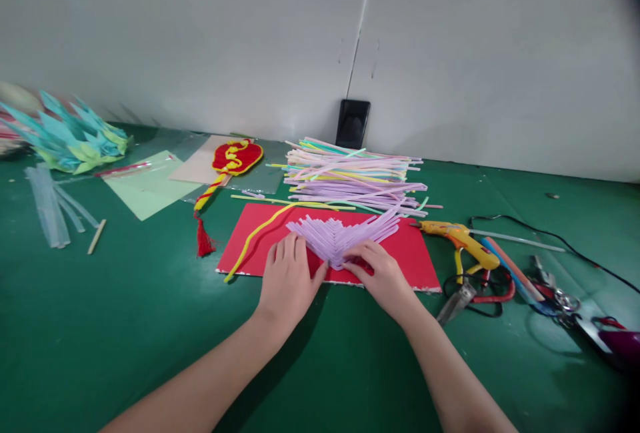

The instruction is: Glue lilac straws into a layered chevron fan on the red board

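Note:
A V-shaped piece of interlaced purple pipe cleaners lies on a red board, its point towards me. My left hand rests at its left edge, fingers bent over the side and thumb at the bottom point. At the lower right side of the point, my right hand pinches the purple stems; its fingertips are partly hidden. To the left of the piece, a bent yellow pipe cleaner crosses the board. Just behind the board lies a pile of pastel pipe cleaners, mostly purple, pink and white.
On the right are a yellow glue gun, pliers and scissors. A red fan-shaped ornament with a tassel, green paper, clear glue sticks and turquoise paper leaves sit left. A phone leans on the wall.

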Motion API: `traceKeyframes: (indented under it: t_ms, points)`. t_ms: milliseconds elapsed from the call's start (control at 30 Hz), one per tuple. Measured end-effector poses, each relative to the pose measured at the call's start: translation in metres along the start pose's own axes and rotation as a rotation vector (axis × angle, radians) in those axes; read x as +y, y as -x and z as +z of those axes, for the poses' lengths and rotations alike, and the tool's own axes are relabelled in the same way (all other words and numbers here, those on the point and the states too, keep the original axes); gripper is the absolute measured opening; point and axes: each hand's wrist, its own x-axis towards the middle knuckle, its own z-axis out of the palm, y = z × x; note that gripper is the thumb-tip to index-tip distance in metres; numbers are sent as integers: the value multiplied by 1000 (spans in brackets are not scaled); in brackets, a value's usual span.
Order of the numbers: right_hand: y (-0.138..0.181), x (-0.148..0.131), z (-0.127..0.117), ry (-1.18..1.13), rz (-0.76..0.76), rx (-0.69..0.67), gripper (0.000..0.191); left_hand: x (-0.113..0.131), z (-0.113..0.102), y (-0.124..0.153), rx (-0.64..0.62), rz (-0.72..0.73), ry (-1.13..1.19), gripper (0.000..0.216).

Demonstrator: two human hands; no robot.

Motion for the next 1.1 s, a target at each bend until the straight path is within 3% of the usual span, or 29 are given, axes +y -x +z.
traceKeyframes:
  t_ms: [400, 1100]
  points:
    - [-1, 3, 4, 6, -22, 73, 12, -1, 3, 1, 37, 15, -3, 37]
    - [-1, 4, 8, 30, 5, 51, 10, -1, 2, -1, 27, -7, -14, 38]
